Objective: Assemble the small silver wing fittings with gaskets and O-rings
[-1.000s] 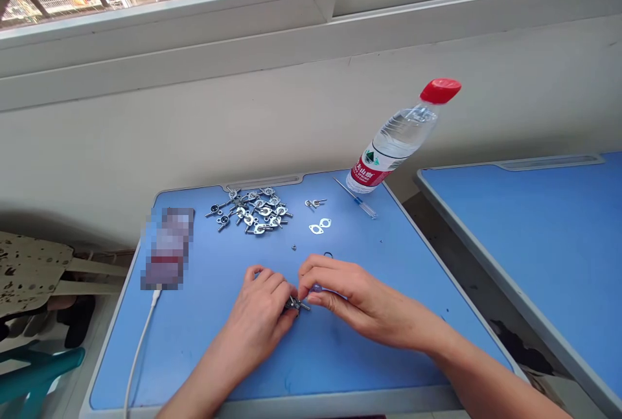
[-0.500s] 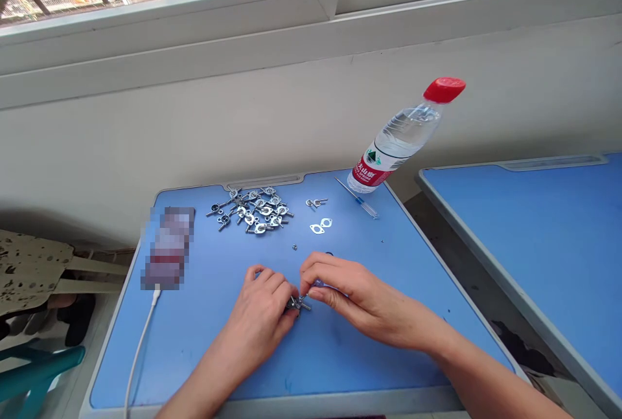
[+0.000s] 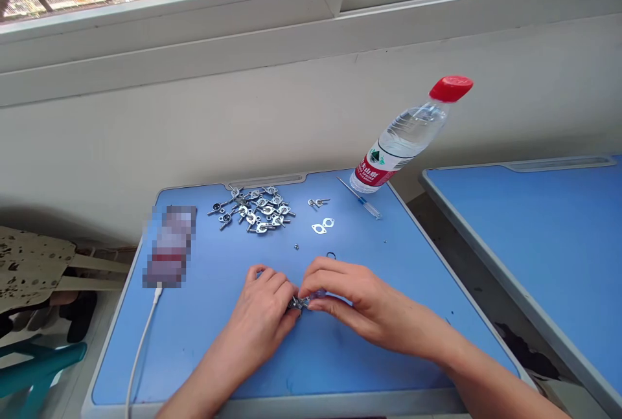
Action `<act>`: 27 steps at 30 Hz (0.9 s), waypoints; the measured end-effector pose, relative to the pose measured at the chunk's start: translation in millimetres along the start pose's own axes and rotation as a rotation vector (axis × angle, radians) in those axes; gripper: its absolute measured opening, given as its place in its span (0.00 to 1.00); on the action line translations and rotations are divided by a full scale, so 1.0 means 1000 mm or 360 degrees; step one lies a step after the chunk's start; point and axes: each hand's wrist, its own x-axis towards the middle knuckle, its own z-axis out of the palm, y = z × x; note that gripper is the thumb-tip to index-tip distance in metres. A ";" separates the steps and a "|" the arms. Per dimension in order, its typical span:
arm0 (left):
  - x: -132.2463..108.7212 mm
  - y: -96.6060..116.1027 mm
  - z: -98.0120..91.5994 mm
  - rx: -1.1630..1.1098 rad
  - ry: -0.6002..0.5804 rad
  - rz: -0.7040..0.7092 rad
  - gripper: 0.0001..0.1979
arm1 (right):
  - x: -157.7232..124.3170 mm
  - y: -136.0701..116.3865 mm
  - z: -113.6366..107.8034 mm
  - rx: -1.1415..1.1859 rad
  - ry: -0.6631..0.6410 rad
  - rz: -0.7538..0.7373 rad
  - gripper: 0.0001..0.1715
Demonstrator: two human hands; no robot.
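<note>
A: Quick Q: what's the L hand (image 3: 265, 305) got?

B: Small metal part (image 3: 297, 303), pinched btwn thumb & fingers. Mostly covered, so can't tell its full shape. It's near the middle of the bench (image 3: 194, 325), toward the front edge.

A: & the R hand (image 3: 362, 296)?

B: Thumb & forefinger closed on a translucent piece (image 3: 318, 293), purplish tint, right beside the part. Can't tell if the two touch; fingers hide most of it.

A: What's just past the hands?

B: Dark ring (image 3: 331, 255) right behind the R hand's knuckles, tiny metal bit (image 3: 296, 247) a little left of it. Farther back, two flat plates (image 3: 319, 228) w/ holes, side by side, then a couple of small metal pcs (image 3: 318, 203).

A: Far L?

B: Big loose cluster of metal fittings (image 3: 262, 210), some overlapping. L of that, a pixelated item (image 3: 170, 247) w/ a white cable (image 3: 140, 341) running off the front.

A: Far R?

B: Water bottle (image 3: 405, 134), red cap, at the back R corner. Thin-shafted tool (image 3: 370, 208) w/ clear handle lies next to its base, shaft pointing back-left.
</note>
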 end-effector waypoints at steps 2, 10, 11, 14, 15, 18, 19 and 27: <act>0.000 0.000 0.000 0.0016 0.0013 0.0006 0.04 | -0.001 0.002 0.004 -0.0151 0.0067 -0.0099 0.13; 0.000 0.002 0.000 -0.0044 0.0029 -0.0003 0.04 | -0.003 0.004 0.011 -0.0793 0.0192 -0.0267 0.18; 0.000 0.002 0.000 -0.0053 0.0027 -0.0009 0.04 | -0.003 0.003 0.010 -0.0739 0.0158 -0.0231 0.18; 0.000 0.002 0.000 -0.0072 0.0039 -0.0021 0.05 | -0.003 0.001 0.009 -0.0565 0.0076 -0.0197 0.19; 0.000 0.002 0.000 -0.0069 0.0056 -0.0020 0.05 | -0.003 0.002 0.010 -0.0538 0.0077 -0.0223 0.21; -0.001 0.002 0.001 -0.0027 0.0098 -0.0009 0.06 | -0.002 0.006 0.014 -0.0602 0.0150 -0.0323 0.23; -0.001 0.002 0.002 -0.0010 0.0102 -0.0003 0.07 | -0.002 0.007 0.016 -0.0653 0.0189 -0.0349 0.21; 0.000 0.003 -0.002 -0.0082 0.0021 -0.0049 0.07 | -0.004 -0.001 0.002 -0.0539 -0.0022 -0.0117 0.22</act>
